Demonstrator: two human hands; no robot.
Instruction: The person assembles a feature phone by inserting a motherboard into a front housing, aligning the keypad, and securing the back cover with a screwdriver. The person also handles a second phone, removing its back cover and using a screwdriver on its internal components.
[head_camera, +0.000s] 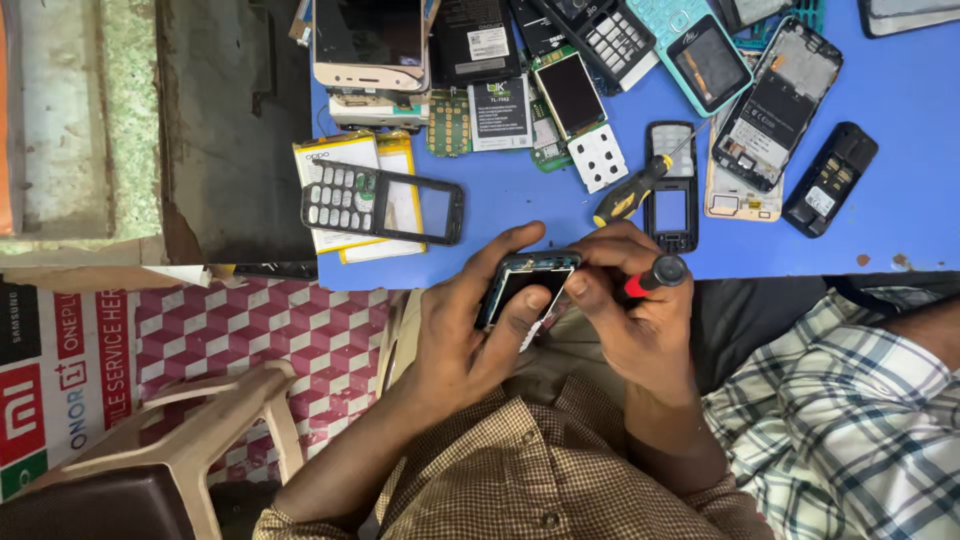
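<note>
My left hand (465, 325) grips a small opened phone body (525, 283) with a dark screen, thumb on its face, held just below the front edge of the blue table (520, 205). My right hand (630, 310) pinches the phone's right end and also holds a red and black screwdriver (655, 275) between its fingers. A yellow and black screwdriver (630, 192) lies on the table just above my right hand.
Several phone shells, keypads, circuit boards and batteries litter the table, among them a black keypad frame (382, 205) on yellow packets and a black phone face (671, 185). A person in a plaid shirt (850, 400) sits at right. A plastic chair (190, 430) stands at lower left.
</note>
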